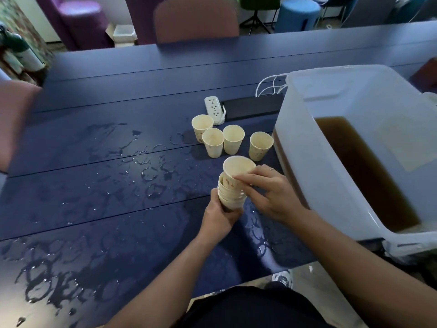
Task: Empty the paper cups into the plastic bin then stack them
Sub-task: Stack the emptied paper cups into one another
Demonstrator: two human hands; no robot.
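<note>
Fingers (243, 179) pinch top cup (237, 170) – empty | bin (331, 176) – brown liquid (364, 171)

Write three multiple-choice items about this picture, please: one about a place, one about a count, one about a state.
1. Where does the power strip lie?
A. behind the loose cups
B. inside the bin
C. under the stack

2. How many loose cups stand on the table?
A. two
B. four
C. seven

3. What is the state of the bin?
A. empty and dry
B. shut with a lid
C. open, holding brown liquid

Answers:
1. A: the strip lies on the table just beyond the farthest cup.
2. B: four cups stand apart from the stack, which the left hand grips from below while the right hand holds the top cup.
3. C: the brown liquid shows through the open top.
</note>
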